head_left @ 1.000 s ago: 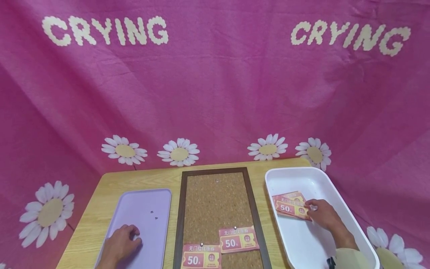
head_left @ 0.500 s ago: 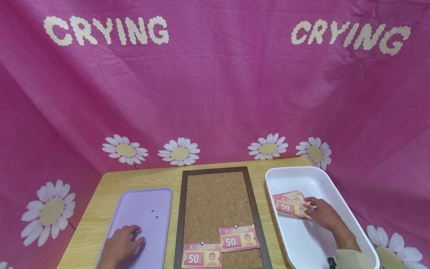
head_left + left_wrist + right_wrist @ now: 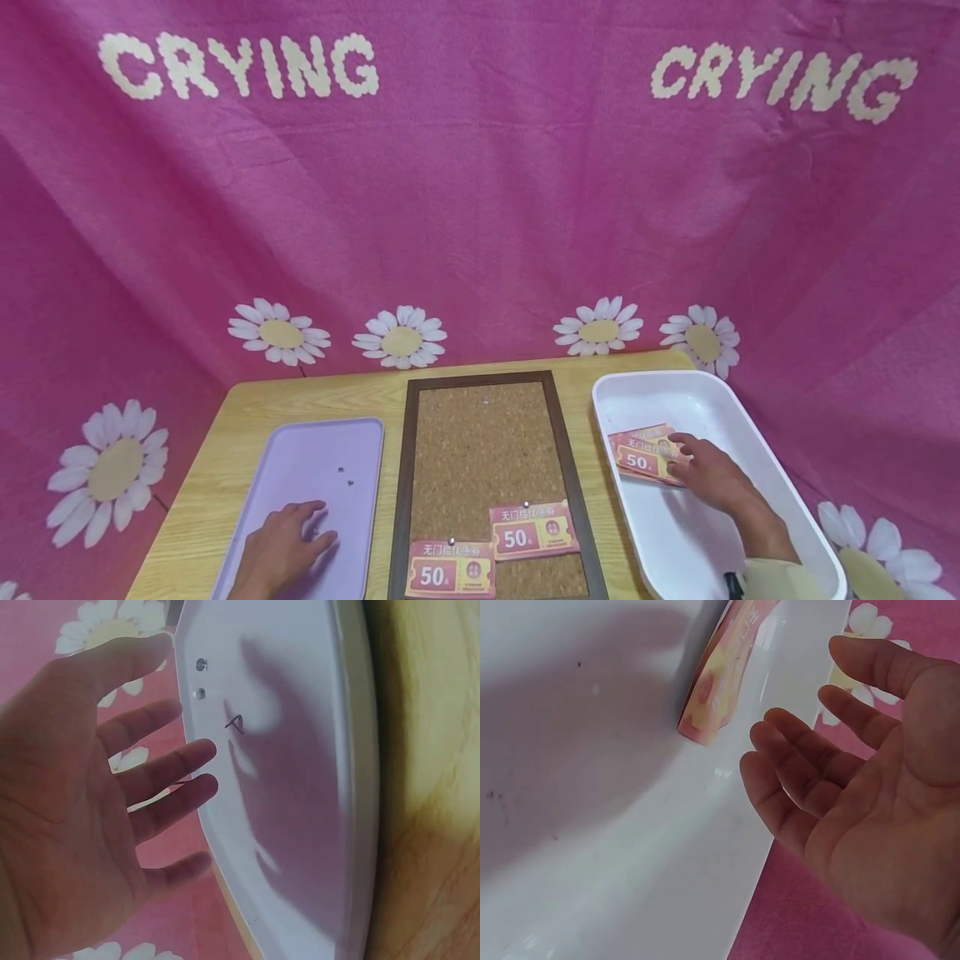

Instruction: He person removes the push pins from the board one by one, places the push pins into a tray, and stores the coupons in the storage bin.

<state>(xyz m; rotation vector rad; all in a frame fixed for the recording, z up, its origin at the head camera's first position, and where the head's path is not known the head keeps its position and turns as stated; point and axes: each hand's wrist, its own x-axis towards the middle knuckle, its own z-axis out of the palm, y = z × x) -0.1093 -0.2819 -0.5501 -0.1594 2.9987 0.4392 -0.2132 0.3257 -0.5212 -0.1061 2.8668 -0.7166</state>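
Note:
My left hand (image 3: 283, 546) hovers over the near part of a lilac tray (image 3: 315, 446), thumb and fingers spread with nothing between them. Two small shiny thumbtacks (image 3: 200, 679) lie on that tray beyond the fingertips. On the right, my right hand (image 3: 716, 477) reaches into a white tub (image 3: 690, 550). Its fingers are loosely bent, at the right end of a pile of red and yellow coupons (image 3: 641, 458) printed with "50". In the right wrist view the coupons (image 3: 720, 675) lie apart from the fingertips, and the hand holds nothing.
Between the trays lies a cork board (image 3: 483, 450) in a dark frame. Two coupons sit on its lower part, a left one (image 3: 450, 575) and a right one (image 3: 532, 537), each with a thumbtack at its top edge. A pink flowered cloth (image 3: 480, 208) hangs behind the wooden table (image 3: 337, 396).
My left hand has shifted slightly right over the lilac tray, and its fingers have spread. The right hand has edged left over the coupon pile. The pile stays in place.

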